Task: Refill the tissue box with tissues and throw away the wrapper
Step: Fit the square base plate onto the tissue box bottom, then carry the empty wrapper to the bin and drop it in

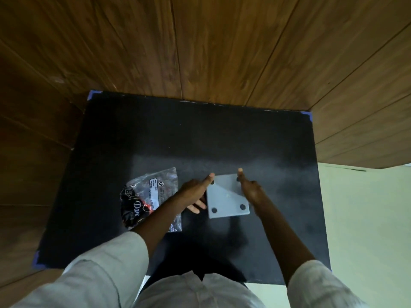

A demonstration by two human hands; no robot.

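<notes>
A light grey tissue box (225,197) lies on the black tabletop (200,134) with a flat face up that carries dark round feet at its corners. My left hand (195,190) presses against the box's left side, index finger stretched along the edge. On the opposite side, my right hand (250,189) holds the box's right edge, one finger pointing forward. Left of the box, partly under my left forearm, lies a plastic-wrapped tissue pack (146,196), clear and black with a white label and red print. Whether the pack is full cannot be told.
Wooden panel walls (200,41) stand behind and to the left of the table. Blue tape marks the table's corners (308,115). A pale green floor (367,218) lies to the right. My light sleeves and shirt fill the bottom of the view.
</notes>
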